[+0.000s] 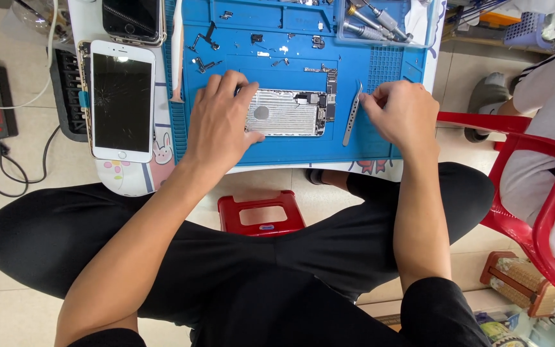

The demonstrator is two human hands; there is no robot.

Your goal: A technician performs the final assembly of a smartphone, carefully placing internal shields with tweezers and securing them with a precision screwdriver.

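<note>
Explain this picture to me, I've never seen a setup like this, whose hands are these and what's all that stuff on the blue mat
The picture comes from a camera worn on a person's head, looking down at their own hands and knees. They sit at a small table covered by a blue work mat.

The left hand rests on an opened phone body, a metal shell with its inner parts showing. The right hand holds metal tweezers, which point down toward the mat beside the phone body.

Small screws and metal pieces lie scattered on the upper part of the mat. A clear tray of tools sits at its top right corner. Left of the mat lies a white phone with a cracked screen. Under the table stands a red stool.
</note>
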